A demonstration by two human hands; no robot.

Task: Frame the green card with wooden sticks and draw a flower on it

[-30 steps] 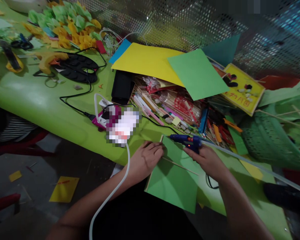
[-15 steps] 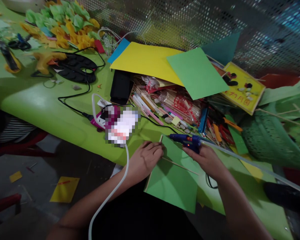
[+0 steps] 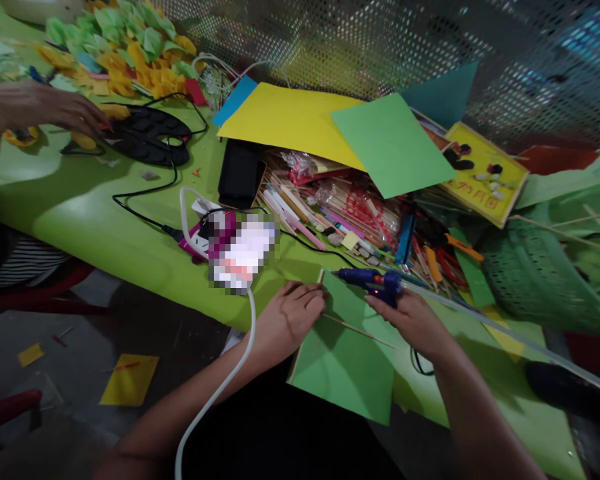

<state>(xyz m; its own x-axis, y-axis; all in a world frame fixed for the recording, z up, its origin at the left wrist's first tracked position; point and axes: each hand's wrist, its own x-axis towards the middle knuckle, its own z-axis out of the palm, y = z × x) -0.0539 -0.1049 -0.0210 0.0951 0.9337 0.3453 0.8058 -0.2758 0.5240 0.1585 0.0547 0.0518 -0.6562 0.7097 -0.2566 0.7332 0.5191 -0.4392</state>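
Note:
My right hand (image 3: 421, 321) is wrapped around a blue glue gun (image 3: 375, 283) with a small red light on and a long clear glue stick (image 3: 480, 316) out of its back. Its nozzle is close to the top left corner of a green card (image 3: 347, 373). At the card's left edge, my left hand (image 3: 294, 315) has its fingers closed on the card, over a thin wooden stick (image 3: 297, 363) along that edge. Another thin stick (image 3: 357, 327) lies across the card. The left fingertips are partly hidden.
A phone (image 3: 245, 257), blurred out, and a purple power strip (image 3: 195, 243) are left of my hands. Behind lie sticks and pens (image 3: 300, 220) under yellow card (image 3: 290, 127). A green basket (image 3: 540, 280) stands right. Another person's hand (image 3: 65, 110) reaches toward a black palette (image 3: 155, 140).
Another person's hand has come in from the left, over the yellow glue gun beside the palette. My own hands and the blue glue gun have hardly moved.

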